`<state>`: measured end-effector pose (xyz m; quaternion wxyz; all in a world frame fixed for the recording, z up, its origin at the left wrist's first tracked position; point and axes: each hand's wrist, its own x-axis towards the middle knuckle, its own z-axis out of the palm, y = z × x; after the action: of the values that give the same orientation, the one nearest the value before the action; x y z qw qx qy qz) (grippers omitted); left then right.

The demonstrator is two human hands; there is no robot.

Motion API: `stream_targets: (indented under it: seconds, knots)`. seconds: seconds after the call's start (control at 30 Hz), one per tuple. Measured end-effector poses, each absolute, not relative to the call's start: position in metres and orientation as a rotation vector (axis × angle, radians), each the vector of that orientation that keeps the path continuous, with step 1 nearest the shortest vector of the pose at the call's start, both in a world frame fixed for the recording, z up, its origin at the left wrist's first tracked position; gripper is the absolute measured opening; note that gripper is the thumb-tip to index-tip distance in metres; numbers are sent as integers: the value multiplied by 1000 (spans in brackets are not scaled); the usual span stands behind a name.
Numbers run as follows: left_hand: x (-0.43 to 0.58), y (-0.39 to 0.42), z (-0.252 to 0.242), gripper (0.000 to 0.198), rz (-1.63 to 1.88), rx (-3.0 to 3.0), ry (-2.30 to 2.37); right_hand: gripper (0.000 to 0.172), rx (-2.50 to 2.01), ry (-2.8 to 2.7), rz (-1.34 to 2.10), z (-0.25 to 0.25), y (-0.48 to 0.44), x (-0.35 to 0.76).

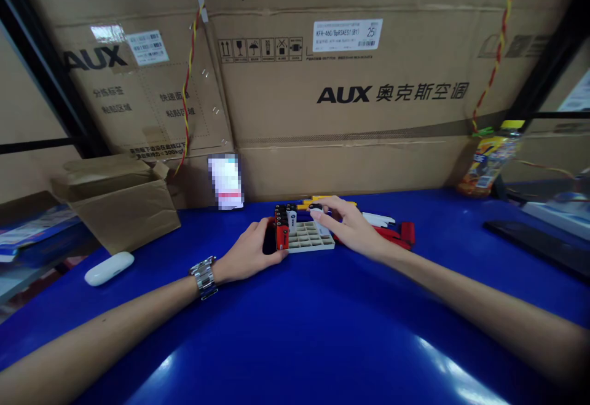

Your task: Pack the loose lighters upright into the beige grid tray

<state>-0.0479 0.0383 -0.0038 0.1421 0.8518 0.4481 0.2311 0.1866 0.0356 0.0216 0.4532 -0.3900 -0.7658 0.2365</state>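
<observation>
A pale gridded tray (pixel 311 247) sits on the blue table, in front of the boxes. Red upright pieces with black tops (pixel 282 237) fill its left column, and a white piece with a dark logo (pixel 292 220) stands beside them. My left hand (pixel 251 250) is wrapped round the tray's left end, thumb at the near corner and fingers behind the red pieces. Over the tray's right side, my right hand (pixel 353 228) pinches a white piece with a black top (pixel 321 224); whether its base is inside a compartment I cannot tell.
Red pieces (pixel 406 236), white strips (pixel 378 219) and yellow pieces (pixel 318 199) lie behind and right of the tray. A phone (pixel 225 182) leans on large cartons (pixel 391 122). An opened box (pixel 133 208), white case (pixel 109 268) and drink bottle (pixel 491 159) stand around.
</observation>
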Motion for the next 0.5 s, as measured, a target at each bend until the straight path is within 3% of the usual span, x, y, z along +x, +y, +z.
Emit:
stream_targets:
  seconds: [0.13,0.37,0.5]
  knots:
    - [-49,38,-4,63,689,2449,1285,34,-984,-1975,596,22,39,187]
    - [-47,37,-1,51,687,2526,1237,23,-960,-2184,367,18,49,168]
    - [-47,37,-1,50,668,2531,1241,25,-1024,-2316,268,20,57,161]
